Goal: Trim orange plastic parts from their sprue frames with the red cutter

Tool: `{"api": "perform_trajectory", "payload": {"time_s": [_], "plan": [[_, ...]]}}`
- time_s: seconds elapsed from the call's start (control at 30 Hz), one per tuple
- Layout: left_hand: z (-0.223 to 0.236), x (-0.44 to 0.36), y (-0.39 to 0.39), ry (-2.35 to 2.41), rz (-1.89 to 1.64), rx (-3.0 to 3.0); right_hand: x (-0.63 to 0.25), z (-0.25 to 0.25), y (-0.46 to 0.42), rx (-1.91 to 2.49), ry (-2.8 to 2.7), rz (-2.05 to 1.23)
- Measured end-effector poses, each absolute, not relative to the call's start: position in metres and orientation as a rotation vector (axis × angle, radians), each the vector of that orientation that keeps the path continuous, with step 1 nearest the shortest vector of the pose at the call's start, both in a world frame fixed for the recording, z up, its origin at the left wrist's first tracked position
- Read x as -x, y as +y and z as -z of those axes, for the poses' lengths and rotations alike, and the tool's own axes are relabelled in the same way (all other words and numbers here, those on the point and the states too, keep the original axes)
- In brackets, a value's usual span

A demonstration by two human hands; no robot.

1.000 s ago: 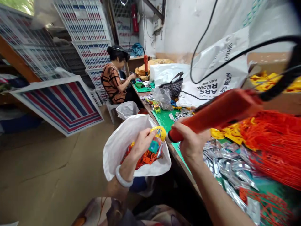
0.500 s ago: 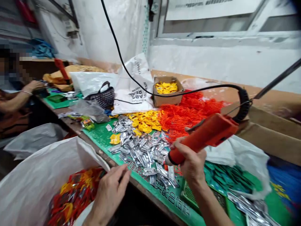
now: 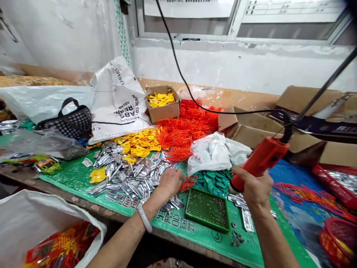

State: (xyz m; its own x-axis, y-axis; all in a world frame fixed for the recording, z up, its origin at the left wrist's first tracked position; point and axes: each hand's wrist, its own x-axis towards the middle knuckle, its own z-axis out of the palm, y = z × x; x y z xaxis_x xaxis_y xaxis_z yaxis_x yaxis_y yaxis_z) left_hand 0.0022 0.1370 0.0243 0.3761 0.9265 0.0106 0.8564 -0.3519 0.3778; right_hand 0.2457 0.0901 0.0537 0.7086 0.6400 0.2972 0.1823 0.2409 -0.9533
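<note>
My right hand (image 3: 256, 188) is closed around a red electric screwdriver (image 3: 258, 162), its tip pointing down-left over some flat silvery pieces (image 3: 247, 219). A black cable runs from its rear end. My left hand (image 3: 170, 181), with a pale bangle on the wrist, reaches over the edge of a heap of silvery pieces (image 3: 134, 180). Its fingers are bent together against a small orange-red mesh piece (image 3: 189, 182); what lies between the fingertips is hidden. A green grid tray (image 3: 188, 208) filled with small dark screws lies between the hands. Teal flat pieces (image 3: 213, 182) lie behind the tray.
Yellow parts (image 3: 142, 143) and orange-red netting (image 3: 181, 134) are heaped behind. A cardboard box (image 3: 164, 113) holds more yellow parts. A white sack (image 3: 117, 104) stands at the wall. An open white bag (image 3: 55, 208) with red and yellow items is lower left. Loose screws (image 3: 237, 239) lie front right.
My view has swung right. My left hand has moved from beside the open white bag onto the table by the silvery heap. The screwdriver, still in my right hand, has moved right, past the tray.
</note>
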Motion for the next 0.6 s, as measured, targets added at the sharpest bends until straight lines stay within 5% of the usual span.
{"api": "perform_trajectory", "payload": {"time_s": [0.27,0.47,0.6], "plan": [[-0.018,-0.006,0.157,1.553,-0.412,-2.28,-0.248,-0.066,0.087,1.452,-0.915,-0.31],[-0.032,0.006,0.154,1.572,-0.907,-1.998,-0.241,-0.031,0.063,1.5,-1.211,0.426],[-0.038,0.016,0.146,1.572,-1.255,-1.603,-0.233,-0.006,0.065,1.733,-1.72,0.229]]}}
